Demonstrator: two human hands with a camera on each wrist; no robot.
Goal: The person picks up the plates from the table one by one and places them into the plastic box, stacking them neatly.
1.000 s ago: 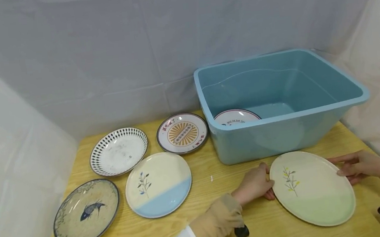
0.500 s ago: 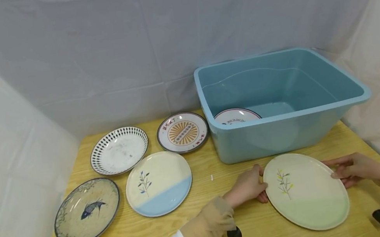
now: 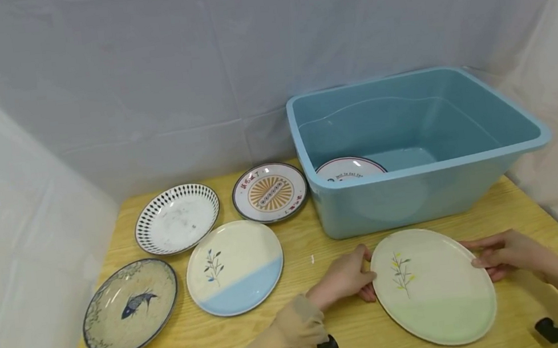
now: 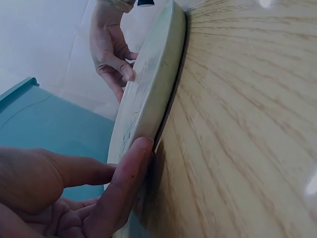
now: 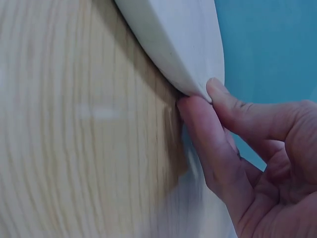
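I am holding the plate (image 3: 434,287) by opposite rims: my left hand (image 3: 345,277) is pinching the left edge, my right hand (image 3: 507,254) the right edge, thumb over the lip and fingers (image 5: 203,144) tucked under. The plate is lying on the table (image 3: 297,332), just in front of the blue tub (image 3: 416,198). I am judging it stiff, glazed, likely slippery and breakable, moderately heavy. The thin rim is giving little purchase, so two-sided support under the edge seems safest.
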